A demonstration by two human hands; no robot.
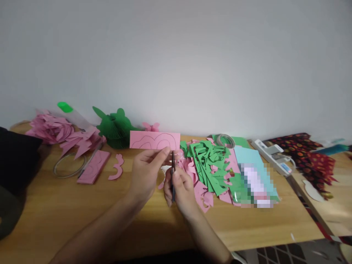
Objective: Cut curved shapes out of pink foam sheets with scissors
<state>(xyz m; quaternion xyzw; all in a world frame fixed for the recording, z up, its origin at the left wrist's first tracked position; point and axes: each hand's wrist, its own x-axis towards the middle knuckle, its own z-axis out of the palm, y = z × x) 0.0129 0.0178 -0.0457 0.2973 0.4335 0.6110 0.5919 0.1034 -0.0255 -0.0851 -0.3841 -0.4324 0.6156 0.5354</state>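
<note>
My left hand (147,172) pinches the lower edge of a pink paper strip (154,140) with curved pencil outlines drawn on it, holding it upright above the wooden table (82,216). My right hand (180,189) is closed round a pair of scissors (173,172), whose blades point up at the strip's bottom edge near its right end. Both hands hover at the table's middle, just left of a heap of pink and green paper scraps (210,167).
A pink cut shape (117,171) and a stack of pink strips (94,167) lie to the left, beside a wire ring (68,165) and pink petal pieces (62,132). A green paper bundle (117,128) stands at the back. Tape roll (225,140), light blue sheet (251,161), power strip (272,156) on the right.
</note>
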